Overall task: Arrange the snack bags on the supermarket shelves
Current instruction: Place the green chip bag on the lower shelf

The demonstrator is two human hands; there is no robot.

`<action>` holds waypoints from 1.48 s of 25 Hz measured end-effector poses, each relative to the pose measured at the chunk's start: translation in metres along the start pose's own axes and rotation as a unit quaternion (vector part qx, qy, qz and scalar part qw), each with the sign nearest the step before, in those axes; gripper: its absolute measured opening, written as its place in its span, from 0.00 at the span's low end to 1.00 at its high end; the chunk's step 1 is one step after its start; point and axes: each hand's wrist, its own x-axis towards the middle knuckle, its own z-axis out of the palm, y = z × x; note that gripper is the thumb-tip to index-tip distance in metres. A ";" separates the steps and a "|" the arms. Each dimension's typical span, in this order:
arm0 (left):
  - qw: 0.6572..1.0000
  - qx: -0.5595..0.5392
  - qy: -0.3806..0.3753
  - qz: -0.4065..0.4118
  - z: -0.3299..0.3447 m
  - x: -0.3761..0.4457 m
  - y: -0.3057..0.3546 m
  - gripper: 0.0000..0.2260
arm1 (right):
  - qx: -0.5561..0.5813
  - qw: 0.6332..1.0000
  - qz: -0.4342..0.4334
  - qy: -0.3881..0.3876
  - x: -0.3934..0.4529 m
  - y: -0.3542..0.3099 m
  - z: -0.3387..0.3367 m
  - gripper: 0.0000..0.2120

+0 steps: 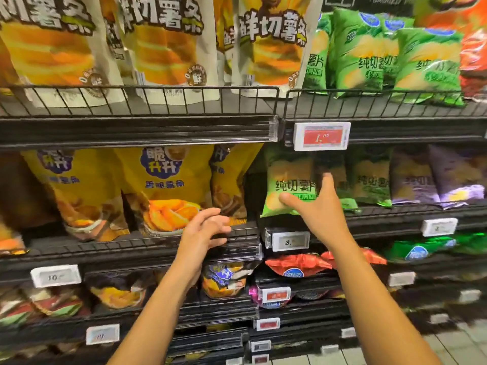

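A green chip bag (286,180) stands at the left end of the second shelf's right section. My right hand (316,206) lies against its front, thumb spread to the left across the lower part and fingers stretched up along its right side. My left hand (205,230) hovers in front of the shelf edge (237,241) below the yellow potato-wedge bags (168,191), fingers loosely extended and holding nothing. More green bags (369,177) stand to the right of the one under my hand.
Purple bags (434,177) fill the far right of that shelf. The top shelf holds white-and-orange fry bags (163,43) and green bags (369,51) behind wire rails. Lower shelves carry red bags (297,264) and dark ones. Price tags (321,135) jut from shelf edges.
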 end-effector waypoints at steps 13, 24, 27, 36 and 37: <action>0.994 -0.041 -0.097 -0.017 0.123 -0.025 -0.006 0.19 | 0.064 0.994 -0.061 -0.058 -0.057 0.061 -0.023 0.48; 0.996 -0.040 -0.065 0.040 0.169 -0.057 -0.023 0.20 | 0.294 0.934 -0.013 -0.200 -0.042 0.104 -0.079 0.25; 0.998 -0.049 -0.029 0.011 0.182 -0.064 -0.027 0.20 | 0.313 0.922 0.018 -0.227 -0.038 0.106 -0.091 0.22; 1.000 0.011 0.017 -0.011 0.212 -0.076 -0.023 0.23 | 0.303 0.908 0.025 -0.289 -0.032 0.113 -0.120 0.24; 1.000 0.005 0.009 -0.009 0.214 -0.077 -0.022 0.23 | 0.314 0.904 0.021 -0.290 -0.032 0.114 -0.123 0.23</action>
